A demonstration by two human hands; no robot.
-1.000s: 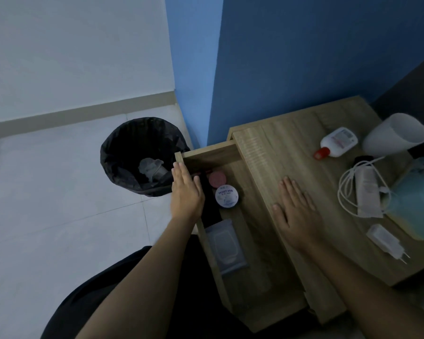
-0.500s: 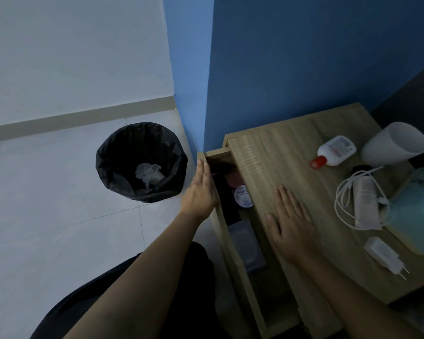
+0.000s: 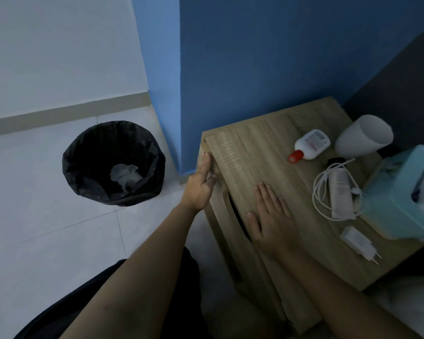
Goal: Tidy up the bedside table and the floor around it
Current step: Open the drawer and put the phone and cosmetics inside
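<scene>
The left hand is pressing straight fingers flat against the closed drawer front of the light wooden bedside table — gripping nothing. The right hand is lying palm-down on the worktop, fingers spread and empty. A round black-lined bin is standing on the floor nearby.

We see a light wood-grain table, a black bin, a blue wall, a white bottle with a red cap, a white cable and a pale teal box.
</scene>
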